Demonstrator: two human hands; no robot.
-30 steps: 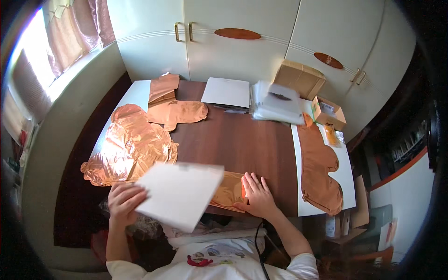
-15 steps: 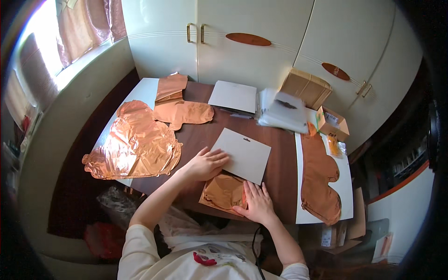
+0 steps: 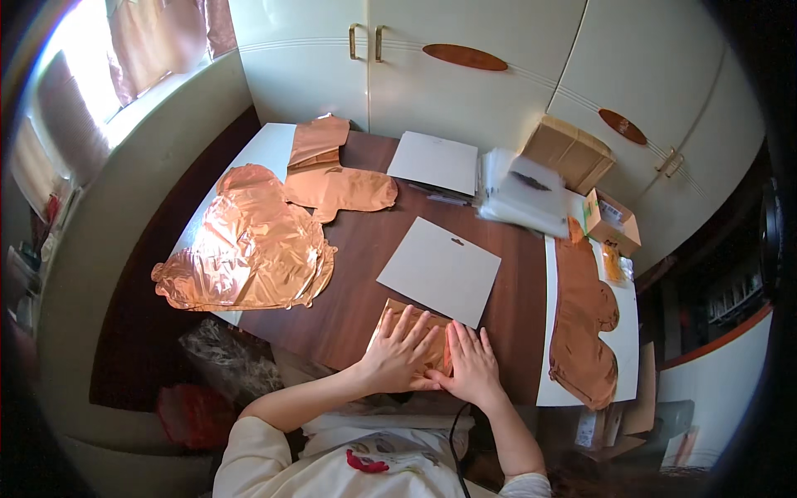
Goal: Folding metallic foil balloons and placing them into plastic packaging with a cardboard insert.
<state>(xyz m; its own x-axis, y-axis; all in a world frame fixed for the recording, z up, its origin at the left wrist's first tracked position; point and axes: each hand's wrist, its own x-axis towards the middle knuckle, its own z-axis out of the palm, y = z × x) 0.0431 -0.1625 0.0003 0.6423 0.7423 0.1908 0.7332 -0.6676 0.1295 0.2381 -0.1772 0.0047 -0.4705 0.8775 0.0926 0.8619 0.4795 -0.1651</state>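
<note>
Head view: a folded copper foil piece (image 3: 404,332) is pressed flat at the near edge of a dark wooden table (image 3: 349,274), just in front of the person. It is covered by both hands laid side by side, palms down, fingers spread wide and nothing gripped: the left hand (image 3: 400,353) over its middle, the right hand (image 3: 471,365) at its right end, thumbs almost touching. A white card (image 3: 440,270) is seen just beyond the foil, its near corner beside the fingertips. Farther left, a large crumpled foil balloon (image 3: 245,249) is spread over the table's edge, with smaller foil shapes (image 3: 336,187) behind it. A flat foil shape (image 3: 581,324) is laid on a white sheet (image 3: 627,332) at the right. Clear bags (image 3: 527,191) and cardboard boxes (image 3: 581,162) are stacked at the far side, before pale cupboards (image 3: 465,83).
</note>
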